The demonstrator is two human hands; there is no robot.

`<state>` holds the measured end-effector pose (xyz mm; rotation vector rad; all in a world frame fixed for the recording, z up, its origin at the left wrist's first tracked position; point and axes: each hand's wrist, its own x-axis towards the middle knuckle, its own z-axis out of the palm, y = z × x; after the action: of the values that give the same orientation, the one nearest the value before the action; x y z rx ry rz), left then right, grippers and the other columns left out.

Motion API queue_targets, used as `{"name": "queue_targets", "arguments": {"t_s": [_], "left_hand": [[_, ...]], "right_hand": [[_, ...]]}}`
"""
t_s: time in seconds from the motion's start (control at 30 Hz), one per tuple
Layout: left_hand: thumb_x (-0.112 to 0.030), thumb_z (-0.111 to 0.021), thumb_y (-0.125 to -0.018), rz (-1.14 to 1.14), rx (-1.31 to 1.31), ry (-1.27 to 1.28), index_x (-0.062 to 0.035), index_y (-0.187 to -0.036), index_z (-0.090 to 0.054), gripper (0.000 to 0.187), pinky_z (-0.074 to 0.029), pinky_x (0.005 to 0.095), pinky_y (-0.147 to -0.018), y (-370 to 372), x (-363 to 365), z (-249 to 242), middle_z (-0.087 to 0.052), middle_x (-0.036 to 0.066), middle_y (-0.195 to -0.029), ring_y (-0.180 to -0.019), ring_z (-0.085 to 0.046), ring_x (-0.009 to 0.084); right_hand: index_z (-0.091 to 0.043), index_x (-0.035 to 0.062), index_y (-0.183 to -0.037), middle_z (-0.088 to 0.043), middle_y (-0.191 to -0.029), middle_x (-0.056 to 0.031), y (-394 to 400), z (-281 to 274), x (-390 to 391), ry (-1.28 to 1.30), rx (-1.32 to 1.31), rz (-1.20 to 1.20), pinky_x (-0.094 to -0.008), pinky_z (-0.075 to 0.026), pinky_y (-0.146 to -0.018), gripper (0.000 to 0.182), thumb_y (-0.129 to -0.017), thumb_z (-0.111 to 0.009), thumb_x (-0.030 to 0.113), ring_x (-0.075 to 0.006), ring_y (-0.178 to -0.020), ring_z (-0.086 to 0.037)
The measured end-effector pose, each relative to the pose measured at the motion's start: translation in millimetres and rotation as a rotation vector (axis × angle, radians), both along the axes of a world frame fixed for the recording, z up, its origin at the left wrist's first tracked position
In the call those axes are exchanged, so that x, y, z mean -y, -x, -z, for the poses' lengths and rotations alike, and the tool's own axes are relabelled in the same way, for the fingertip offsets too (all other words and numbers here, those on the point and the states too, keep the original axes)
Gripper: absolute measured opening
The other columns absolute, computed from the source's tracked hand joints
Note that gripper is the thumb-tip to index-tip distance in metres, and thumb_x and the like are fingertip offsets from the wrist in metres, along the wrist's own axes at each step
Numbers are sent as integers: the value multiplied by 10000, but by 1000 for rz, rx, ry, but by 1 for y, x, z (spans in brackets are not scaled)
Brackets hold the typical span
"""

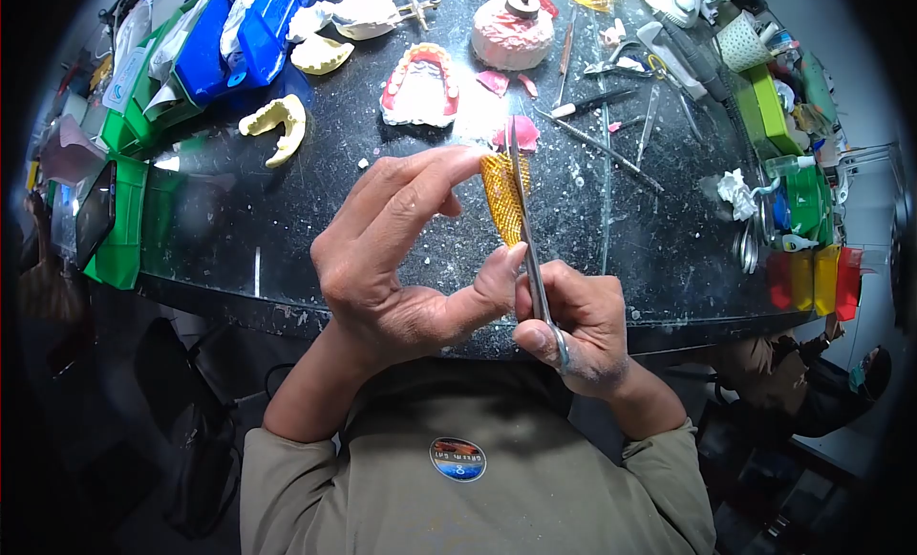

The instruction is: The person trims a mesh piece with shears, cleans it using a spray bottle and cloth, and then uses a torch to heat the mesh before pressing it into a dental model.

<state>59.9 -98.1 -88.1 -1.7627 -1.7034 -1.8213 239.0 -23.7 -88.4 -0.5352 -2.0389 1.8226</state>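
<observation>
My left hand [392, 240] pinches a curved piece of gold mesh [501, 197] at its two ends, index fingertip at the top and thumb at the bottom. With my right hand [581, 326] I grip a pair of metal scissors [537, 273], fingers and thumb at the handles. The scissor blades point away from me and run along the right side of the mesh, a strip of which shows beyond them. Just past the blade tips lies a pink piece [523, 135] of wax-like material. A denture model [420, 89] with pink gums and white teeth sits on the table beyond my left hand.
A horseshoe-shaped plaster cast [277, 127] and blue bins [260, 49] are at left. A pink-stained flask [513, 34] stands at the back. Several hand tools, including a knife [597, 101], lie right of centre. Small coloured bins [823, 280] line the right edge.
</observation>
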Motion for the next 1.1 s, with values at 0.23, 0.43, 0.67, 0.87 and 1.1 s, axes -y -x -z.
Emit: {"name": "queue_targets", "arguments": {"t_s": [0.23,0.43,0.67,0.87,1.1], "left_hand": [[-162,-783,-653,-15,4,-4,36,-1048,-636,465,-519,278,-592,0,-1,0,-650,154,-948,-754,-615,198],[-101,-751,-640,21,4,54,85,-1094,-586,518,-480,282,-681,-1,2,-1,-644,190,-995,-852,-609,212],[-182,-776,-663,34,13,49,32,-1034,-640,450,-517,280,-603,-3,0,-3,-653,151,-946,-761,-618,203],[-198,-776,-665,43,7,24,32,-1031,-640,453,-519,283,-605,-6,-2,-1,-653,149,-941,-767,-624,208],[-159,-760,-664,36,28,33,40,-1042,-630,447,-516,277,-628,-7,-3,-3,-651,151,-935,-754,-612,185]], "right_hand": [[-555,-9,-857,-516,-673,22,1,-5,4,38,7,-1,-174,-332,-496,318,-844,-693,278,-18,-570,-418],[-609,12,-891,-594,-619,-11,1,-1,5,-59,-11,22,-204,-420,-481,252,-829,-703,236,-38,-522,-542],[-580,-2,-878,-554,-617,9,-2,0,-1,75,17,-1,-184,-385,-481,328,-822,-712,292,-23,-533,-498],[-580,13,-832,-540,-567,11,1,0,-1,79,-44,35,-185,-377,-458,365,-805,-723,347,-20,-503,-491],[-584,14,-816,-529,-560,16,-4,0,-1,85,42,58,-187,-356,-447,310,-829,-705,299,-15,-499,-463]]}}
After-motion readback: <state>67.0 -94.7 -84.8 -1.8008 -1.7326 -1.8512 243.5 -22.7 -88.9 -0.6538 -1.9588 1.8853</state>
